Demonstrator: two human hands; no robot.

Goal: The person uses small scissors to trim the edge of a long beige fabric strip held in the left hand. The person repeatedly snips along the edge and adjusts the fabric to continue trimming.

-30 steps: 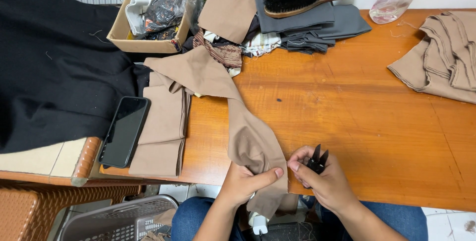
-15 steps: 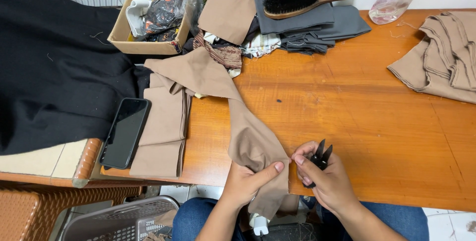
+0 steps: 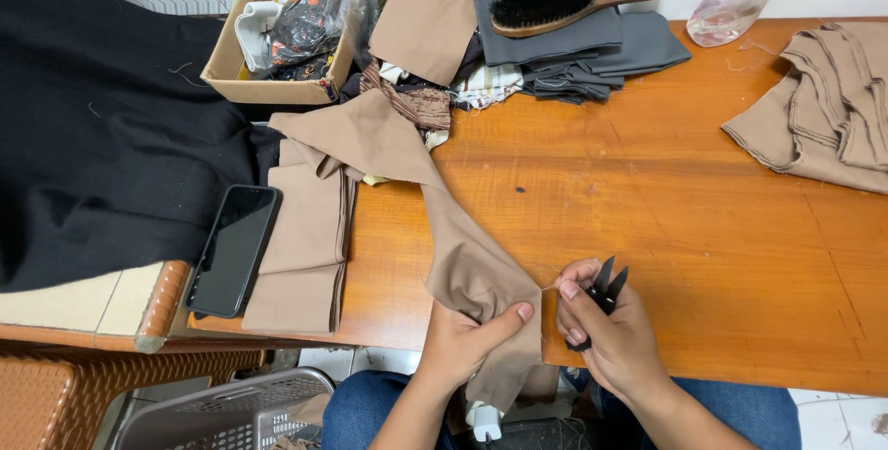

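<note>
A long strip of tan fabric [image 3: 435,219] runs from the table's back left down over the front edge. My left hand [image 3: 467,344] pinches its lower end against the table edge, thumb on top. My right hand [image 3: 610,330] sits just to the right and holds small black thread snips [image 3: 606,285], blades pointing up and slightly apart. A thin loose thread stretches from the fabric edge to my right fingers.
A black phone [image 3: 231,248] lies on folded tan pieces [image 3: 305,237] at the left. Black cloth [image 3: 102,135], a cardboard box [image 3: 231,61], grey fabric with a wooden brush [image 3: 569,1], and stacked tan pieces [image 3: 823,108] ring the orange table [image 3: 666,191]. A grey basket [image 3: 222,413] stands below.
My right hand with the snips has shifted slightly right and up, and the blades now stand clear. My left thumb has slid along the fabric edge; a thread is pulled out.
</note>
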